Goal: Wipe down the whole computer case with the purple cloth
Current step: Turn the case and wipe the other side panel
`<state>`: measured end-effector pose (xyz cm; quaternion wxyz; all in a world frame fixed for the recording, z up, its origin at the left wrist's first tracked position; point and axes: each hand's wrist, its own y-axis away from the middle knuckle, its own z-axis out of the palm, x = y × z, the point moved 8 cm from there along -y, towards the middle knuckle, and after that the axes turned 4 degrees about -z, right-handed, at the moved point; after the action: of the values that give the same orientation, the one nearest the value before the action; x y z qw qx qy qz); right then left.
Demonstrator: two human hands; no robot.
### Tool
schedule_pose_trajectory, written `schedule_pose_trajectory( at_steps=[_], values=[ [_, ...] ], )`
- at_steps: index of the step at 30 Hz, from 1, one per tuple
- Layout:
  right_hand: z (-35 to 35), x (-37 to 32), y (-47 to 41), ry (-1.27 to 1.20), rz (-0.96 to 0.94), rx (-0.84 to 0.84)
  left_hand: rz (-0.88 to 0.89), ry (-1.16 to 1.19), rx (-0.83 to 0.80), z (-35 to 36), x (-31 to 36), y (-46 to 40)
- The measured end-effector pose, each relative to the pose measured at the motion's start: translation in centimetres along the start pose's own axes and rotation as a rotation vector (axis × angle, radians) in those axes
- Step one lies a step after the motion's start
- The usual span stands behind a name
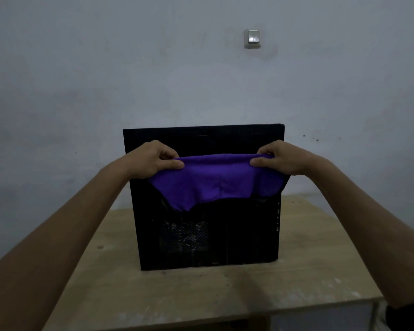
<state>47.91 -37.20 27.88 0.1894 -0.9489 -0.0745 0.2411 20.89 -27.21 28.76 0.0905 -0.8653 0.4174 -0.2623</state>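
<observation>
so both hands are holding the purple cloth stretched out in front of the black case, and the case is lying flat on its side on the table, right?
Not quite. The head view shows the black case standing upright on the table, not lying flat. The rest holds: the left hand and the right hand each pinch an end of the purple cloth, stretched out in front of the case.

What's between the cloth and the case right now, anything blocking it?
Nothing visible. The left hand and right hand pinch the top edge of the cloth, which hangs spread in front of the case on the table. Whether it touches the case yet cannot be told.
</observation>
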Motion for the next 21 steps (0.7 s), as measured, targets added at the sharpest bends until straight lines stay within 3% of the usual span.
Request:
schedule_pose_trajectory(
  at_steps=[4, 8, 13, 21],
  values=[
    [0.0, -0.1, 0.2, 0.052, 0.116, 0.002, -0.106, 0.195, -0.060, 0.3, -0.1, 0.3],
    [1.4, -0.8, 1.0, -0.240, 0.306, -0.084, -0.219, 0.404, -0.156, 1.8, 1.1, 0.3],
    [1.3, -3.4, 1.0, -0.453, 0.341, -0.066, -0.273, 0.656, -0.127, 3.7, 4.5, -0.5],
    [2.3, -7.0, -0.1, -0.560, 0.251, -0.176, -0.246, 0.566, -0.020, 4.1, 7.2, -1.7]
  ],
)
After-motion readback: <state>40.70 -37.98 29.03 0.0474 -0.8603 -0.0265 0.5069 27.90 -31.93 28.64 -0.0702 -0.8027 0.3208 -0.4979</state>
